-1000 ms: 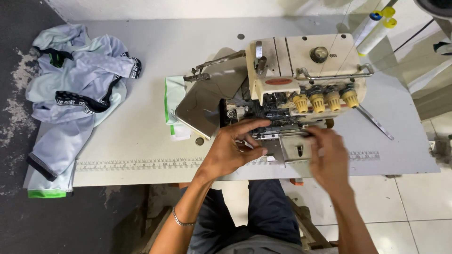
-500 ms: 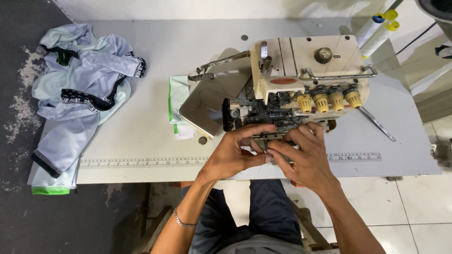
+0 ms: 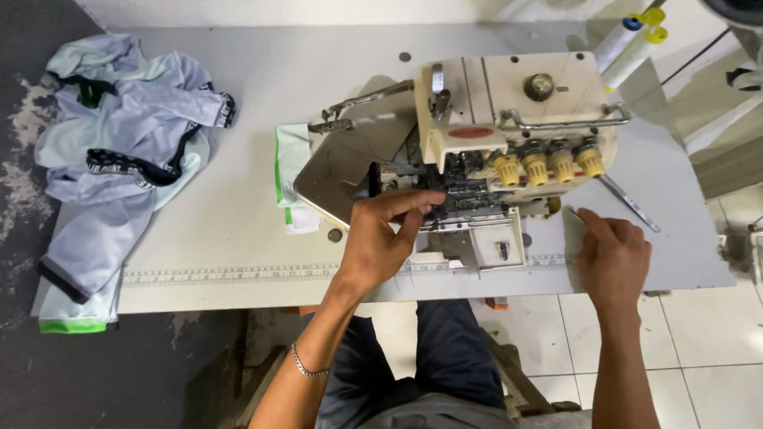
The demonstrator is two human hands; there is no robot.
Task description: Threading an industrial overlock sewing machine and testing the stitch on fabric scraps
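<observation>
Your left hand (image 3: 380, 242) has its fingertips on the threading area at the front of the overlock sewing machine (image 3: 509, 135), pinching nothing visible. Your right hand (image 3: 613, 258) lies flat and open on the table (image 3: 238, 214), right of the machine. Grey garments (image 3: 119, 167) are piled at the far left.

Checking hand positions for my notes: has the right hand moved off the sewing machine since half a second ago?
Yes. The right hand has moved rightward, away from the sewing machine's front, and now rests on the table right of it.
</observation>
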